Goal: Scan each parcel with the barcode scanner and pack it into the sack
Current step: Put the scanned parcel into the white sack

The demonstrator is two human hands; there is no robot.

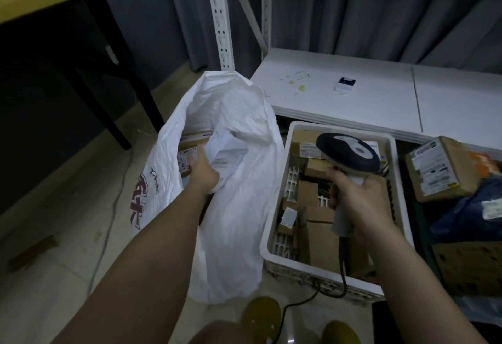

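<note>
My left hand (pixel 202 168) reaches into the sack (pixel 239 180), grip unclear, touching a parcel (pixel 187 151); my right hand (pixel 355 199) grips the barcode scanner (pixel 350 153) above the crate (pixel 274 224).

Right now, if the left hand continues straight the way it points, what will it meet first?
Probably the cardboard parcel lying inside the white sack. The left hand is already in the sack's mouth, fingertips at or near that box; contact is unclear.

White sack (pixel 239 208) stands open holding cardboard parcels (pixel 190 148); grey scanner (pixel 349 153) upright.
</note>
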